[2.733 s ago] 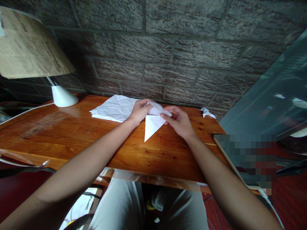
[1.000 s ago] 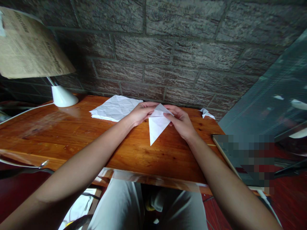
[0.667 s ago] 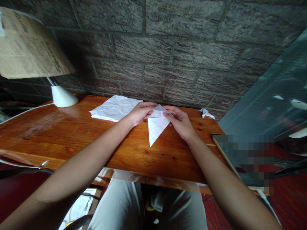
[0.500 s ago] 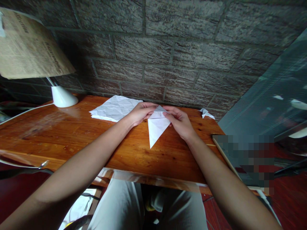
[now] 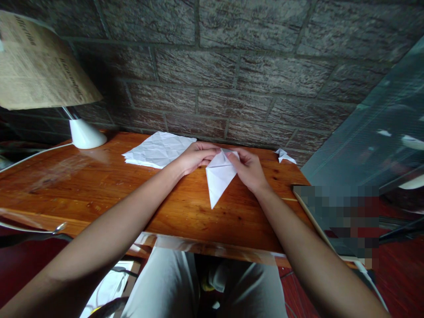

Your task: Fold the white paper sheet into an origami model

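A folded sheet of white paper point(image 5: 220, 180), kite-shaped with a long point toward me, is held between both hands above the wooden table point(image 5: 185, 212). My left hand point(image 5: 198, 157) pinches its upper left edge, the fingertips partly behind the paper. On the other side, my right hand point(image 5: 249, 167) grips the upper right, with the thumb on the front face and the fingers mostly hidden. Creases run across the paper's top part, where a small flap lies between the hands.
A stack of creased white sheets point(image 5: 160, 149) lies behind my left forearm. Near the wall point(image 5: 215, 97) at right rests a small folded paper piece point(image 5: 285, 156). A lamp point(image 5: 86, 134) with a newsprint shade stands at left. A pixelated flat object point(image 5: 338, 221) is at the right edge.
The top of the folded paper has changed shape, its flap now tipped and opened differently. Its lower point has shifted slightly right and toward me. My right thumb has moved up a little.
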